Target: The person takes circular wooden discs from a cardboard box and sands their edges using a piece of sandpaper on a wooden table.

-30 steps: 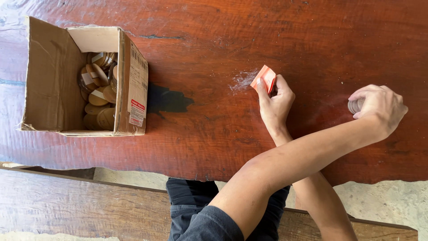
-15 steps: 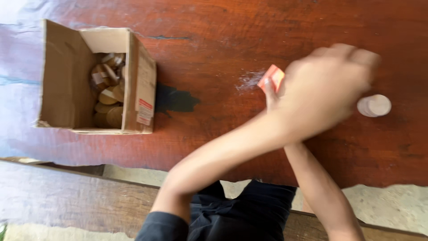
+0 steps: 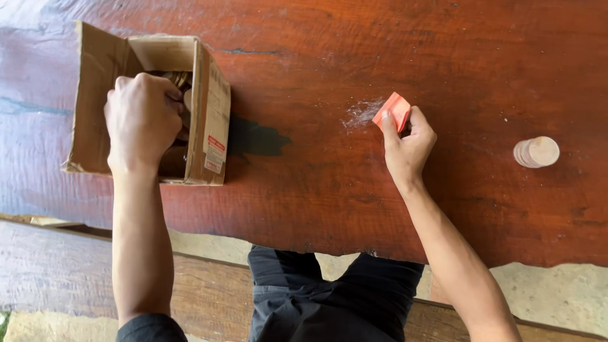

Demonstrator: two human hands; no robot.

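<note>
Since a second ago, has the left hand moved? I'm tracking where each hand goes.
Yes. The left hand crossed from the right end of the table, near the stack of wooden discs, to the cardboard box at the left, and reaches into it.

1. One view only: head-worn camera, looking nearly straight down at a red-brown wooden table (image 3: 329,57).
2. The table's far side is at the top of the frame; the wearer's lap and a wooden bench (image 3: 57,278) run along the bottom.
3. Close, arm's-length range: both forearms enter from the bottom edge.
4. Coverage runs from a cardboard box (image 3: 95,95) at the left to a stack of wooden discs (image 3: 537,152) at the right.
5. No second view, so no shared area.
</note>
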